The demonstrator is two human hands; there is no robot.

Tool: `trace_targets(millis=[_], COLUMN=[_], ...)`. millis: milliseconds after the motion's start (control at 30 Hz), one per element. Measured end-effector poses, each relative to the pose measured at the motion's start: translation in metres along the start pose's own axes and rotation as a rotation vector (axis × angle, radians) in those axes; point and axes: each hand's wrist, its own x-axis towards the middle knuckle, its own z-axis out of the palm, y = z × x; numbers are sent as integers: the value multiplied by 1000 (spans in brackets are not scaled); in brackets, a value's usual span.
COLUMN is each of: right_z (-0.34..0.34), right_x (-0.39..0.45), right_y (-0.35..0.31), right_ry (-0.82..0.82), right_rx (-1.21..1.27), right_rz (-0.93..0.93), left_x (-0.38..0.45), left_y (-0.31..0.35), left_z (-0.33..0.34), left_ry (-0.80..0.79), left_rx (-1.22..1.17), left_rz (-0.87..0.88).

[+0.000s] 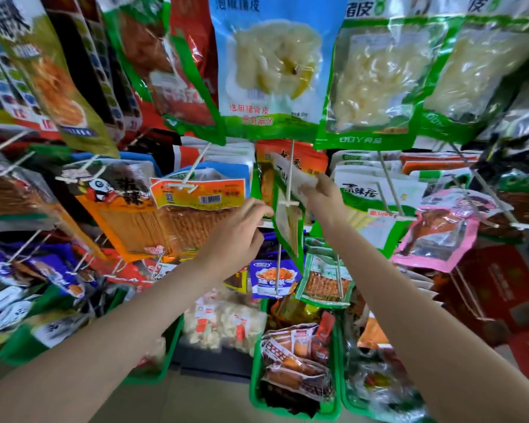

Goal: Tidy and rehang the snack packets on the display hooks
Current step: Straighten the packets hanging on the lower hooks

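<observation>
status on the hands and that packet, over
Right hand pinches green packet top at hook. Left hand at its edge. Packet skewed.

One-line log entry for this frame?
rehanging | right hand pinches packet at hook | left hand reaching beside it

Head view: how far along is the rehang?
Done: orange packets and pink packet hang on hooks. In hand: right hand pinches the green-edged packet's top at the centre hook; left hand reaches toward it. Left: loose packets in the green bin.
</observation>
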Motion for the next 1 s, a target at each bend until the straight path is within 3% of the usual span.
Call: trace_targets(millis=[67,133,233,367,500,700,833,1000], right_z=[-8,-21,-42,-74,-109,-139,-144,-140], right_x=[-23,-40,-55,-71,-82,-70,-67,-60], right_y=[2,8,17,26,35,38,42,39], right_ry=[1,24,1,104,208,335,321,325], right_rx=[273,374,318,381,441,345,308,222], right_rz=[65,86,83,142,168,63,78,95], left_x=[-3,-5,-4,-2,14,66,76,84], left_y=[4,10,28,56,78,108,112,110], left_z=[-2,1,12,28,40,45,52,64], left_ry=[24,29,56,139,68,-109,-81,-3], left_rx=[3,31,-6,-162,-345,-567,-717,-726], left_rz=[40,80,100,1,-146,-234,-361,-463])
